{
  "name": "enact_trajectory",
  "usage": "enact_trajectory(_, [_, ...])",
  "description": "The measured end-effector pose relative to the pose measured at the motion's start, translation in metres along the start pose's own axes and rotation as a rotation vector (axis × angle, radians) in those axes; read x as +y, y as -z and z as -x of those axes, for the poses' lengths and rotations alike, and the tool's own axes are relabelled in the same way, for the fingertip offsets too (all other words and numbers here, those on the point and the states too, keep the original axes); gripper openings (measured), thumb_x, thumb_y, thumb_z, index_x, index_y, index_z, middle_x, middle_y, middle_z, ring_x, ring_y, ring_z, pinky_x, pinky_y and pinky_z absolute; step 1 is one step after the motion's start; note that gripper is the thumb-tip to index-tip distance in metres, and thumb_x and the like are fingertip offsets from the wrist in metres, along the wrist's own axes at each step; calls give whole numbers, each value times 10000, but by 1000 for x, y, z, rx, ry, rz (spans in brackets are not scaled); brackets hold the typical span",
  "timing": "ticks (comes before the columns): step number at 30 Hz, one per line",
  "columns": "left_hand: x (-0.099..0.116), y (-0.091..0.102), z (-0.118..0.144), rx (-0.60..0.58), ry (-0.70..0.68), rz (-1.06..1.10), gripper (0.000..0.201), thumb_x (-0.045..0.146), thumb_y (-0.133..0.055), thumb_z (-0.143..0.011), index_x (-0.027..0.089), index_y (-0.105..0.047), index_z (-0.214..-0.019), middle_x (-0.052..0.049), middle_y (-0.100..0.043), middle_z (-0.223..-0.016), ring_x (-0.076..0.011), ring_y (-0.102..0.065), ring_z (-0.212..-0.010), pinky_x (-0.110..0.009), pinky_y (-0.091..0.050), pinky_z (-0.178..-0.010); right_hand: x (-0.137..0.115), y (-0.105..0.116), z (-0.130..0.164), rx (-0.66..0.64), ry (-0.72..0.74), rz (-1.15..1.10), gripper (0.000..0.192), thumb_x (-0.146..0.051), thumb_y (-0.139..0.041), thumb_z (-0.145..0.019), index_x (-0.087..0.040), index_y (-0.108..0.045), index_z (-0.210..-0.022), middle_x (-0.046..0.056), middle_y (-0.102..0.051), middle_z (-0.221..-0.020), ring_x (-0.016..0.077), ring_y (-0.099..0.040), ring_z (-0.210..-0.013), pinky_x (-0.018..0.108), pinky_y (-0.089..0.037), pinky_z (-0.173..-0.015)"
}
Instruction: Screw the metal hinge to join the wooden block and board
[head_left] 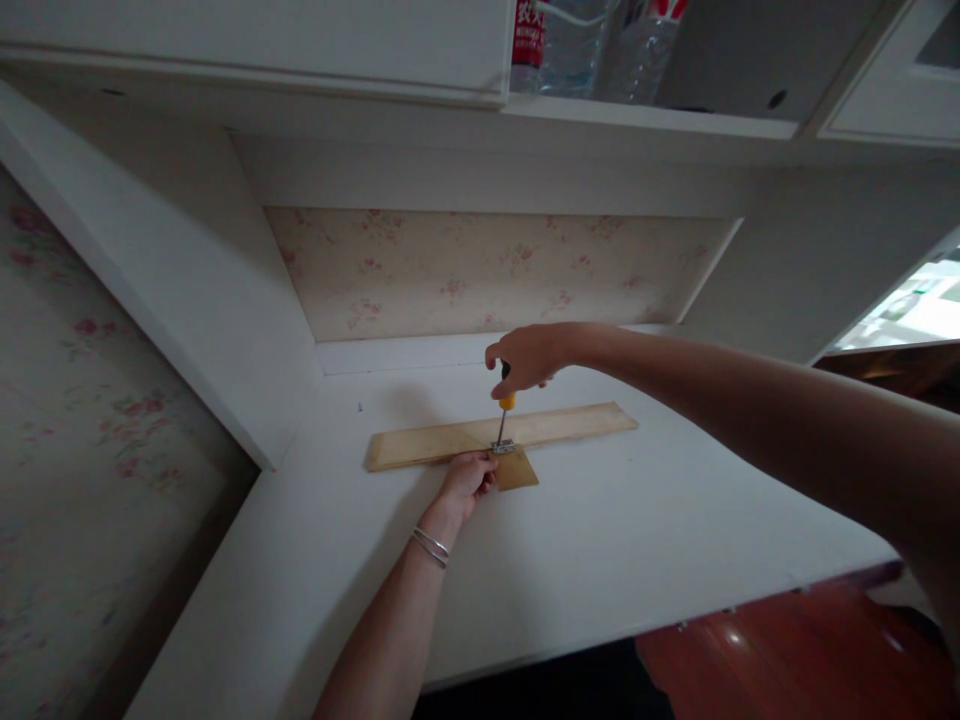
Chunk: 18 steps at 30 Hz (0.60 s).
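Right hand up top, fingers curled tight around the handle of a screwdriver, black and yellow grip, metal shaft pointing straight down. The tip sits on a small metal hinge, and that hinge lies right where two pieces of wood meet. The long wooden strip runs left to right across the white counter, toward the back edge, not far from the rear wall. Just in front of it, touching it, is a small wooden piece, with the hinge bridging the two. Left hand comes in from the near edge, fingers bent and pressed down at the left end of the small piece, beside the hinge; whether it pinches the wood or only steadies it, I cannot tell. Two thin bangles on that wrist. Above the counter, plastic bottles stand on a shelf.
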<state>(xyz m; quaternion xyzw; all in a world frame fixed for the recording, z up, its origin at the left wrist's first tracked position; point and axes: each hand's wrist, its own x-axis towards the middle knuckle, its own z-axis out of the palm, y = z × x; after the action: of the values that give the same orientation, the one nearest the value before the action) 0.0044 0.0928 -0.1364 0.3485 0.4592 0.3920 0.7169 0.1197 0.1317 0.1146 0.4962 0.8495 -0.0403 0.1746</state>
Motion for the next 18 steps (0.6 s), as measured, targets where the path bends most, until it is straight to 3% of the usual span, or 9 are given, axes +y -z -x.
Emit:
enact_trajectory(3, [1, 0, 1, -8, -1, 2, 144, 111, -669, -692, 124, -571, -588, 37, -471, -502, -37, -372, -427, -201, -228, -440, 2, -1, -2, 44, 12, 37, 436, -378, -476, -844, -157, -571, -1208, 101, -702, -890, 178, -631, -649, 304, -415, -630])
enact_trajectory(7, [2, 0, 3, -13, 0, 3, 162, 98, -650, -692, 126, -548, -570, 38, -462, -493, -38, -363, -416, -204, -222, -436, -1, 1, 0, 131, 152, 104, 407, -213, -574, -720, -157, -624, -1120, 120, -666, -1094, 219, -616, -925, 279, -409, -687])
enact_trajectory(11, [2, -1, 3, -5, -4, 5, 151, 78, -627, -695, 127, -543, -580, 41, -464, -498, -35, -362, -411, -203, -228, -439, -5, 2, 0, 76, 50, 34, 341, -379, -516, -796, -158, -651, -1017, 74, -703, -787, 172, -625, -643, 290, -404, -629])
enact_trajectory(13, [2, -1, 3, -6, -6, 5, 158, 84, -636, -692, 127, -541, -574, 38, -469, -502, -35, -364, -413, -205, -228, -440, -4, 2, -1, 64, 35, 39, 323, -355, -458, -829, -156, -665, -976, 71, -698, -744, 160, -615, -599, 294, -403, -626])
enact_trajectory(15, [2, -1, 2, -8, -3, 4, 169, 100, -655, -687, 126, -541, -565, 37, -467, -500, -37, -367, -416, -207, -224, -438, -3, 1, -3, 92, 90, 62, 321, -263, -509, -774, -159, -655, -1040, 93, -710, -900, 183, -637, -720, 289, -405, -640])
enact_trajectory(18, [0, 0, 0, -3, -1, 4, 160, 112, -671, -677, 123, -552, -571, 37, -465, -500, -40, -370, -422, -207, -224, -437, -2, 0, -2, 98, 119, 60, 542, -212, -600, -673, -153, -581, -1211, 125, -663, -1114, 218, -632, -867, 285, -416, -656])
